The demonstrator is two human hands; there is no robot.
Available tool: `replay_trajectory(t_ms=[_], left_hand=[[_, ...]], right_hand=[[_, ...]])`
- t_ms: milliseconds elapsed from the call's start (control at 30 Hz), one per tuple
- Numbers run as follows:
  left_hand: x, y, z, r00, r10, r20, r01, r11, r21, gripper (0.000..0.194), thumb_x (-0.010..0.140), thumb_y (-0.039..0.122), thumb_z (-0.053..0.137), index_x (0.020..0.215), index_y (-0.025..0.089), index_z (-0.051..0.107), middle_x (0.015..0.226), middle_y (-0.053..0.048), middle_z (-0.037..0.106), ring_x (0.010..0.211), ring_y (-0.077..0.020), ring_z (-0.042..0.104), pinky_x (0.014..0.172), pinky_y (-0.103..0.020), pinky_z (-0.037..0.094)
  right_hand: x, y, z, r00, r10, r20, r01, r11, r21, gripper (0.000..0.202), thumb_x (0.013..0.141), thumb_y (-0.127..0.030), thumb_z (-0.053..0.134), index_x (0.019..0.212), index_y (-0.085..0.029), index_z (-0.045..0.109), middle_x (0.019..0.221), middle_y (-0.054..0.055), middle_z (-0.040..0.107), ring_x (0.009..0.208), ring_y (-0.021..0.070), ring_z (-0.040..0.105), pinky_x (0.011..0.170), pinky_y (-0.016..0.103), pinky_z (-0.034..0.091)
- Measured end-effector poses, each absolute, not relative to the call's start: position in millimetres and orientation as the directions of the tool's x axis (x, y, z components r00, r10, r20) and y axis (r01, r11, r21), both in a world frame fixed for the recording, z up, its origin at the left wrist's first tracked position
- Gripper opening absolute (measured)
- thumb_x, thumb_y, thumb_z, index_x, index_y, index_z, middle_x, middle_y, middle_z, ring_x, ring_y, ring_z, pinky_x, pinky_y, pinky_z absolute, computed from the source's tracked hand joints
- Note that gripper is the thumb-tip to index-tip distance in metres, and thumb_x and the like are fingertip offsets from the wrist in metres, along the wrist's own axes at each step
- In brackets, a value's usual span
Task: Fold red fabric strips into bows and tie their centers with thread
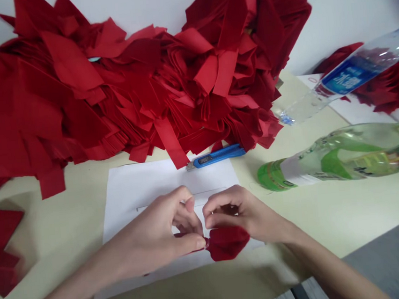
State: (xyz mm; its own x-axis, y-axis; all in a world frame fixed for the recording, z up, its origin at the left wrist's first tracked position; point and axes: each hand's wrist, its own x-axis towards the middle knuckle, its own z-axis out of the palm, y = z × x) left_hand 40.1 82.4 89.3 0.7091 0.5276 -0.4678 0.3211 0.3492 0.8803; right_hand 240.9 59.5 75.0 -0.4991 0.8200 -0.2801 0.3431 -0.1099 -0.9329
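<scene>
A small piece of red velvety fabric [229,243], gathered narrow at its middle, is pinched between the thumb and fingers of my left hand [168,232]. Its wider end spreads to the right, below my right hand [232,212]. The fingers of my right hand are curled, thumb near the fingertips, just above the fabric; whether anything small is between them I cannot make out. Beneath both hands lies a white sheet of paper [125,189] with thin drawn lines. A blue utility knife [217,156] rests across the paper's top edge, its blade end to the left.
A large heap of red fabric pieces [126,90] spans the back of the table [350,210]. More red pieces [0,248] lie at the left. On the right are a clear bottle with a blue label [351,76] and a green-labelled bottle [341,154], both lying down.
</scene>
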Motion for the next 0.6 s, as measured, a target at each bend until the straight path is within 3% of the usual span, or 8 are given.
replay_trajectory(t_ms=[67, 167, 233, 300, 367, 433, 533, 600], left_hand=[[40.8, 77.9, 82.2, 0.662, 0.612, -0.432, 0.388, 0.214, 0.897, 0.019, 0.077, 0.017, 0.056, 0.08, 0.024, 0.038, 0.076, 0.001, 0.066, 0.079, -0.0183, 0.062, 0.068, -0.028, 0.042], [43.6, 74.6, 70.3, 0.574, 0.747, -0.335, 0.436, 0.068, 0.897, 0.016, 0.078, 0.017, 0.053, 0.08, 0.024, 0.039, 0.067, 0.003, 0.061, 0.065, -0.017, 0.059, 0.058, -0.026, 0.039], [45.0, 76.7, 67.5, 0.509, 0.812, -0.284, 0.414, 0.058, 0.908, 0.017, 0.078, 0.016, 0.052, 0.079, 0.024, 0.037, 0.064, 0.005, 0.059, 0.059, -0.015, 0.057, 0.056, -0.026, 0.037], [45.4, 81.2, 70.4, 0.436, 0.854, -0.285, 0.355, 0.128, 0.926, 0.021, 0.078, 0.016, 0.053, 0.079, 0.024, 0.034, 0.069, 0.004, 0.062, 0.064, -0.0147, 0.058, 0.06, -0.027, 0.039], [45.1, 86.3, 77.0, 0.377, 0.863, -0.336, 0.274, 0.243, 0.931, 0.027, 0.079, 0.019, 0.057, 0.079, 0.024, 0.031, 0.073, 0.004, 0.065, 0.067, -0.014, 0.058, 0.062, -0.027, 0.04], [44.6, 89.8, 83.5, 0.355, 0.848, -0.393, 0.162, 0.359, 0.919, 0.031, 0.078, 0.02, 0.06, 0.078, 0.024, 0.03, 0.073, 0.005, 0.065, 0.065, -0.0122, 0.055, 0.06, -0.025, 0.039], [44.5, 91.5, 87.3, 0.42, 0.797, -0.434, -0.034, 0.492, 0.87, 0.032, 0.077, 0.018, 0.064, 0.078, 0.023, 0.032, 0.075, 0.005, 0.063, 0.069, -0.0107, 0.056, 0.063, -0.023, 0.04], [44.8, 91.6, 85.9, 0.481, 0.757, -0.442, -0.111, 0.553, 0.826, 0.032, 0.075, 0.015, 0.064, 0.076, 0.022, 0.033, 0.076, 0.004, 0.063, 0.071, -0.011, 0.057, 0.066, -0.024, 0.041]], right_hand=[[237.5, 61.1, 80.9, -0.543, 0.809, -0.223, 0.496, 0.096, -0.863, 0.019, 0.087, -0.026, 0.054, 0.076, -0.016, 0.065, 0.06, -0.003, 0.056, 0.053, 0.0067, 0.044, 0.052, 0.019, 0.033], [226.5, 57.5, 87.0, -0.562, 0.82, -0.111, 0.681, 0.382, -0.625, 0.022, 0.091, -0.023, 0.048, 0.078, -0.016, 0.064, 0.065, 0.0, 0.06, 0.055, 0.009, 0.05, 0.055, 0.023, 0.034], [218.2, 50.6, 87.5, -0.529, 0.849, -0.008, 0.757, 0.467, -0.458, 0.025, 0.092, -0.021, 0.043, 0.079, -0.014, 0.063, 0.069, 0.003, 0.062, 0.055, 0.0113, 0.053, 0.054, 0.025, 0.033], [211.5, 42.0, 85.5, -0.46, 0.882, 0.099, 0.801, 0.461, -0.382, 0.026, 0.093, -0.021, 0.042, 0.08, -0.012, 0.062, 0.071, 0.005, 0.063, 0.055, 0.0125, 0.053, 0.052, 0.027, 0.032], [207.6, 34.4, 82.3, -0.346, 0.925, 0.16, 0.809, 0.38, -0.448, 0.023, 0.093, -0.021, 0.044, 0.081, -0.012, 0.062, 0.07, 0.004, 0.062, 0.055, 0.0118, 0.053, 0.052, 0.027, 0.033], [207.0, 30.1, 79.3, -0.207, 0.971, 0.119, 0.743, 0.235, -0.627, 0.019, 0.091, -0.023, 0.047, 0.082, -0.014, 0.061, 0.065, 0.0, 0.057, 0.052, 0.0091, 0.047, 0.052, 0.024, 0.033], [210.5, 31.2, 76.3, -0.078, 0.991, -0.105, 0.467, -0.057, -0.882, 0.021, 0.088, -0.031, 0.053, 0.073, -0.017, 0.058, 0.054, -0.005, 0.041, 0.047, 0.0065, 0.034, 0.045, 0.021, 0.029], [214.6, 35.0, 75.2, -0.084, 0.968, -0.235, 0.238, -0.21, -0.948, 0.024, 0.085, -0.036, 0.057, 0.069, -0.017, 0.056, 0.054, -0.006, 0.038, 0.047, 0.0063, 0.032, 0.044, 0.02, 0.028]])
